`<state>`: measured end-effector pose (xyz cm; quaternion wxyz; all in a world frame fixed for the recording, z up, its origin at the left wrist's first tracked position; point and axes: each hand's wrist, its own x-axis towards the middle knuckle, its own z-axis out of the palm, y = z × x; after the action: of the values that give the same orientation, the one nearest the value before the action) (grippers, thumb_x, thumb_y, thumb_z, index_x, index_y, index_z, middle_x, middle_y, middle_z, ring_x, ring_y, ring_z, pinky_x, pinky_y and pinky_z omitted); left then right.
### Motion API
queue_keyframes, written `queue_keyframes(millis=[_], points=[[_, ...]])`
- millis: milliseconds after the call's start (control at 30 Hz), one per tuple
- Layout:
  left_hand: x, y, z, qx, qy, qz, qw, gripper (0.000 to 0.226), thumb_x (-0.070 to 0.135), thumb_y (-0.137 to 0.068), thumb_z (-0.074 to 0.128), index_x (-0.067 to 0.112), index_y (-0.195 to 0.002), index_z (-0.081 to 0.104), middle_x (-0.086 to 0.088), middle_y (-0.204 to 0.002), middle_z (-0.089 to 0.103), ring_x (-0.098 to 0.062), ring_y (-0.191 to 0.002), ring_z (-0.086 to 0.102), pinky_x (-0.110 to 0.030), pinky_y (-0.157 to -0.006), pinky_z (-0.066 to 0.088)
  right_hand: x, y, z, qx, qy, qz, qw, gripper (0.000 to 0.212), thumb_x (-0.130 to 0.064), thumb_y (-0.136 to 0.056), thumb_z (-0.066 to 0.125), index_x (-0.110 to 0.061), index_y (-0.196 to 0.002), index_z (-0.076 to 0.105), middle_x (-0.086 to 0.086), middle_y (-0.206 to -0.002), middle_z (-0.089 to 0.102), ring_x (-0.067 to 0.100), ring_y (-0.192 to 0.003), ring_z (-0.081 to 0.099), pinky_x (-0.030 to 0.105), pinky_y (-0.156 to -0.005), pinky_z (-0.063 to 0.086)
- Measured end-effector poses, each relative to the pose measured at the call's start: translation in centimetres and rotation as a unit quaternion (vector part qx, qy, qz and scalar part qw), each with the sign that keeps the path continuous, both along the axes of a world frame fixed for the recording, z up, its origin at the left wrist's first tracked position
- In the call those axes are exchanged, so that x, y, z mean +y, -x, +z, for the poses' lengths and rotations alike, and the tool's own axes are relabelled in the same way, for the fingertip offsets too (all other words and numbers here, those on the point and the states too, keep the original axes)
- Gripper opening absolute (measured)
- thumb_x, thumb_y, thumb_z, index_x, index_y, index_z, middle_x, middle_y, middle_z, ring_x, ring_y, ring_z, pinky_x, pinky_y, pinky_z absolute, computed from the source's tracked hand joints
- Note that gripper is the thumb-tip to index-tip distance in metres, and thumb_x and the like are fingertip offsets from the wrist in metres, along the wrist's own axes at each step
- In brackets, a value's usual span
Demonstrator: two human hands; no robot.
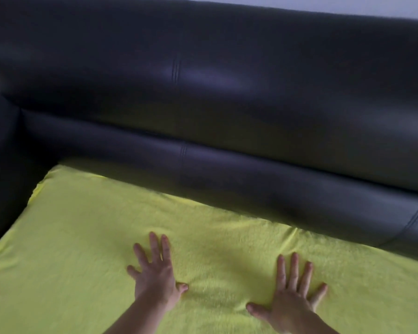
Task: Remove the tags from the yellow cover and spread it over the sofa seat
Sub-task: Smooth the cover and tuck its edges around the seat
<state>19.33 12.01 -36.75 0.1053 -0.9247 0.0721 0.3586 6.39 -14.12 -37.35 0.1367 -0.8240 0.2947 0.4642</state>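
The yellow cover lies spread flat over the seat of a black leather sofa, reaching from the left armrest to the right edge of the view. Its far edge runs along the foot of the backrest. My left hand rests palm down on the cover near the middle, fingers spread. My right hand lies flat on the cover further right, fingers apart too. Neither hand holds anything. A small crease shows at the far edge near the right hand. No tags are visible.
The sofa's two-tier backrest rises behind the cover. The left armrest borders the cover's left edge. A pale wall shows above the backrest.
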Motion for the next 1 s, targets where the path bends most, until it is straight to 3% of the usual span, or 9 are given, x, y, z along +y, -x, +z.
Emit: queue_keyframes(millis=[100, 233, 333, 433, 500, 600, 800, 900, 1000], points=[[-0.5, 0.0, -0.4, 0.0, -0.013, 0.001, 1.0, 0.143, 0.08, -0.075, 0.061, 0.007, -0.145, -0.041, -0.019, -0.146, -0.055, -0.056, -0.147, -0.018, -0.067, -0.116, 0.027, 0.0, 0.4, -0.7, -0.047, -0.009, -0.009, 0.999, 0.159, -0.111, -0.035, 0.028, -0.02, -0.144, -0.045, 0.013, -0.146, -0.056, 0.048, -0.136, -0.046, 0.078, -0.102, -0.019], [-0.7, 0.0, -0.6, -0.012, -0.02, -0.009, 1.0, 0.144, 0.081, -0.074, 0.061, 0.006, -0.146, -0.038, -0.02, -0.149, -0.052, -0.056, -0.147, -0.016, -0.067, -0.114, 0.03, 0.1, 1.8, -3.3, -0.161, -0.016, -0.076, 0.984, 0.154, -0.111, -0.034, 0.035, -0.013, -0.154, 0.03, 0.021, -0.162, 0.027, 0.052, -0.148, 0.019, 0.082, -0.107, 0.004], [-0.9, -0.3, -0.4, -0.015, -0.032, -0.016, 0.999, 0.145, 0.084, -0.073, 0.059, 0.006, -0.146, -0.039, -0.02, -0.149, -0.052, -0.056, -0.147, -0.015, -0.066, -0.114, 0.029, -0.1, 1.0, -2.5, -0.222, 0.011, -0.066, 0.973, 0.156, -0.108, -0.026, 0.045, -0.014, -0.15, 0.035, 0.02, -0.159, 0.035, 0.05, -0.148, 0.023, 0.082, -0.108, 0.006], [-1.2, -0.1, -0.2, -0.007, -0.04, -0.015, 0.999, 0.146, 0.086, -0.07, 0.058, 0.007, -0.147, -0.038, -0.018, -0.153, -0.048, -0.055, -0.148, -0.015, -0.064, -0.113, 0.029, 0.1, -0.1, -3.0, -0.405, 0.028, -0.065, 0.912, 0.138, -0.094, -0.029, -0.013, -0.039, -0.141, 0.046, -0.002, -0.155, 0.046, 0.026, -0.147, 0.036, 0.086, -0.096, 0.025], [-0.3, -0.7, 0.4, -0.012, -0.028, -0.034, 0.999, 0.147, 0.087, -0.069, 0.059, 0.009, -0.148, -0.038, -0.016, -0.155, -0.046, -0.054, -0.148, -0.014, -0.064, -0.114, 0.03, 1.3, -0.3, -3.1, -0.403, 0.039, -0.051, 0.913, 0.144, -0.086, -0.022, -0.021, -0.046, -0.147, 0.039, -0.005, -0.156, 0.045, 0.023, -0.149, 0.033, 0.087, -0.095, 0.025], [0.3, -1.7, 1.5, 0.022, 0.014, -0.053, 0.998, 0.145, 0.089, -0.069, 0.056, 0.008, -0.15, -0.033, -0.018, -0.156, -0.043, -0.054, -0.149, -0.01, -0.059, -0.113, 0.038, 0.6, 1.6, -1.0, -0.186, 0.062, -0.023, 0.98, 0.155, -0.112, -0.031, 0.035, -0.019, -0.155, 0.032, 0.016, -0.159, 0.036, 0.045, -0.149, 0.023, 0.08, -0.102, 0.02], [6.0, -5.5, 4.4, 0.024, 0.18, -0.086, 0.98, 0.117, 0.088, -0.078, 0.046, 0.025, -0.162, -0.004, 0.001, -0.171, -0.004, -0.033, -0.152, 0.018, -0.039, -0.112, 0.044, 4.6, -3.1, 3.2, -0.209, 0.019, 0.017, 0.978, 0.114, -0.098, -0.066, 0.033, -0.023, -0.152, 0.034, 0.01, -0.151, 0.049, 0.04, -0.125, 0.06, 0.065, -0.089, 0.052], [10.4, -8.8, 5.3, -0.035, 0.26, -0.043, 0.964, 0.083, 0.074, -0.092, 0.043, 0.035, -0.159, 0.016, 0.015, -0.165, 0.025, -0.01, -0.146, 0.031, -0.027, -0.116, 0.037, 10.7, -9.5, 5.1, -0.265, -0.029, 0.081, 0.96, 0.098, -0.084, -0.076, 0.042, -0.041, -0.157, 0.008, -0.012, -0.166, 0.012, 0.024, -0.154, 0.02, 0.05, -0.117, 0.033], [15.2, -12.8, 5.1, -0.082, 0.26, -0.01, 0.962, 0.079, 0.065, -0.092, 0.054, 0.034, -0.158, 0.025, 0.012, -0.167, 0.016, -0.011, -0.15, 0.026, -0.029, -0.119, 0.035, 16.4, -16.4, 4.7, -0.276, -0.069, 0.099, 0.954, 0.09, -0.07, -0.091, 0.044, -0.035, -0.16, -0.002, -0.016, -0.166, -0.012, 0.012, -0.154, -0.013, 0.037, -0.126, 0.002]])
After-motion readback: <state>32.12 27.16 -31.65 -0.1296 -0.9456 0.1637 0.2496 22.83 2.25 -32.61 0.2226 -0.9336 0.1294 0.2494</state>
